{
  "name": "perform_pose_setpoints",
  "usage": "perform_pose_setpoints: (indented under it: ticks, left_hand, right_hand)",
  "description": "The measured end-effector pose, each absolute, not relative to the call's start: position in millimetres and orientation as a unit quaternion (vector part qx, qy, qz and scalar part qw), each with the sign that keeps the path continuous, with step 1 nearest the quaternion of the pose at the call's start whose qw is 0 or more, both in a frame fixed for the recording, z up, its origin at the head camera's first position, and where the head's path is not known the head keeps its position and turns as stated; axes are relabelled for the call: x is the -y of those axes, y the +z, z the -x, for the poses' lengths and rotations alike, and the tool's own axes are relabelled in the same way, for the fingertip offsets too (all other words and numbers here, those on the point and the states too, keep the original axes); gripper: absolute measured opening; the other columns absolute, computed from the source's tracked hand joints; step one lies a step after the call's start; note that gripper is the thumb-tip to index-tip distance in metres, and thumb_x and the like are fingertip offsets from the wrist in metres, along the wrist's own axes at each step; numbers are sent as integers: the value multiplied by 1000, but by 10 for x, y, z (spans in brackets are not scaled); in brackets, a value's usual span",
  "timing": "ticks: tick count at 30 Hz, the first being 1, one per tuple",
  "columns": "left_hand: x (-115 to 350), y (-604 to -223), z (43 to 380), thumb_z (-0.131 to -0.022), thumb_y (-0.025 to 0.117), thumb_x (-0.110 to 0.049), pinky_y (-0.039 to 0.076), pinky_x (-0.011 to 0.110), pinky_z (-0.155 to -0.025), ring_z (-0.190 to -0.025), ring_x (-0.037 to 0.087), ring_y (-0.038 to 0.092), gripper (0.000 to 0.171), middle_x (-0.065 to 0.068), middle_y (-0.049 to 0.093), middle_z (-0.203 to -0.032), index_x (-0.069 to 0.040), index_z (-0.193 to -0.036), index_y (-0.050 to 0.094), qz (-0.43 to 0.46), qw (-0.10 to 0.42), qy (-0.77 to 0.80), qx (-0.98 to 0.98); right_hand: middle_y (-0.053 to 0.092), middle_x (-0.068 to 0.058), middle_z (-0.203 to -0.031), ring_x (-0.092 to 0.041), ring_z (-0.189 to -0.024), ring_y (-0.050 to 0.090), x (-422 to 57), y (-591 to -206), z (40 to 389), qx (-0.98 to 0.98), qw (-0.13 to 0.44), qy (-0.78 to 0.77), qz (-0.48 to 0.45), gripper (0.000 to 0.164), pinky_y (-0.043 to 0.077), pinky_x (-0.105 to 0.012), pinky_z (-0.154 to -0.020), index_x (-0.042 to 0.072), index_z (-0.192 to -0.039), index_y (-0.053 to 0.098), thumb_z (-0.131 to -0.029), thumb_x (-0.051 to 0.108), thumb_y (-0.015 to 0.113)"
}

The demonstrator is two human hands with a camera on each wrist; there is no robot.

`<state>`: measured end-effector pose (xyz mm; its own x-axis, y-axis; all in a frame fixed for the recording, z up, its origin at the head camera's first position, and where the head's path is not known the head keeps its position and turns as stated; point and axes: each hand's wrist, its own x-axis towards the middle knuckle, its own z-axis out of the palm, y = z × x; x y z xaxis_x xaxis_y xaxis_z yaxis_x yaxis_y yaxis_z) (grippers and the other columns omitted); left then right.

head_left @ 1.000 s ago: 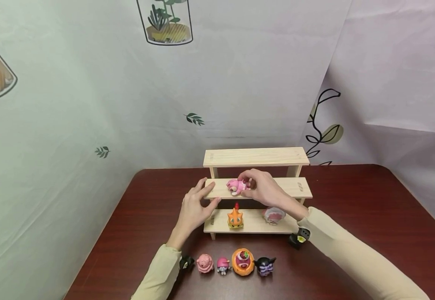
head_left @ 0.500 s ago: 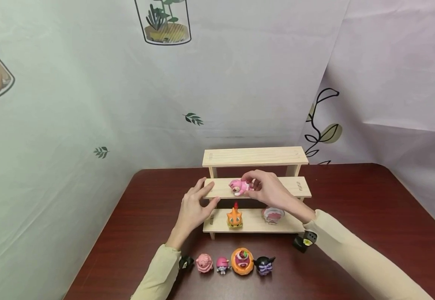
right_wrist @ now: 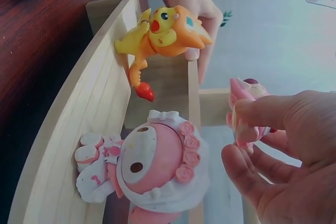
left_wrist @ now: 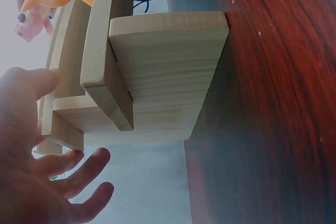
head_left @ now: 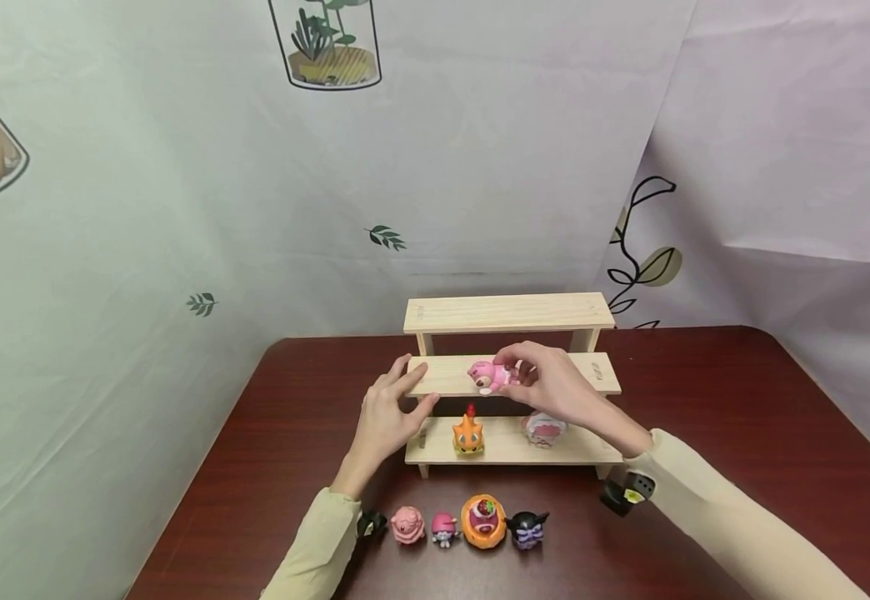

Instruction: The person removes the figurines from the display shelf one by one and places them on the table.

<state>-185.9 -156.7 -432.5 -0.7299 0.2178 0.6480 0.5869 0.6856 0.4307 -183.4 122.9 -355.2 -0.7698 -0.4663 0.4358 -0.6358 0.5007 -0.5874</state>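
Observation:
My right hand [head_left: 552, 382] pinches a pink bear figurine [head_left: 489, 377] between thumb and fingers, over the middle tier of a wooden three-tier display shelf [head_left: 442, 377]. The bear lies sideways, head to the left. In the right wrist view the bear figurine [right_wrist: 244, 111] is partly covered by the fingers. My left hand [head_left: 390, 414] grips the left end of the middle tier, thumb at its front edge. On the lowest tier stand an orange and yellow figurine [head_left: 468, 437] with a red tail tip and a pink and white hooded figurine [head_left: 543, 429].
In front of the shelf, a row on the dark red table [head_left: 277, 467] holds a round pink figurine [head_left: 408, 526], a small pink-capped figurine [head_left: 444, 530], an orange round figurine with a strawberry [head_left: 483, 522] and a black horned figurine [head_left: 527, 530]. A cloth backdrop [head_left: 480, 167] hangs behind.
My right hand has shifted a little to the right along the middle tier, carrying the pink bear figurine with it. The left hand stays at the tier's left end.

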Motion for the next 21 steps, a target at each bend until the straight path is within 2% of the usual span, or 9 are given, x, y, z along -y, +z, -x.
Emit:
perform_pose_setpoints:
  ticks: [9,21]
  left_hand:
    - [1570,-4328,1866,-85,80,-27,47,64,-85,-105,48,62,48,22,58,-136,-5,-127,70,230,286,-321,873]
    - [1564,-4325,1864,-85,80,-27,47,65,-85,-106,48,62,48,23,58,-135,-5,-127,70,231,285,-322,873]
  right_hand:
    - [63,2,-88,-14,-74,60,-1320,-3524,1735,857,120,382,-325,34,54,-31,-66,3,-107,70,-77,-1,84]
    - [64,3,-92,-13,-75,59,-1445,-3518,1573,855,110,391,-323,33,55,-31,-66,6,-107,70,-78,-3,82]
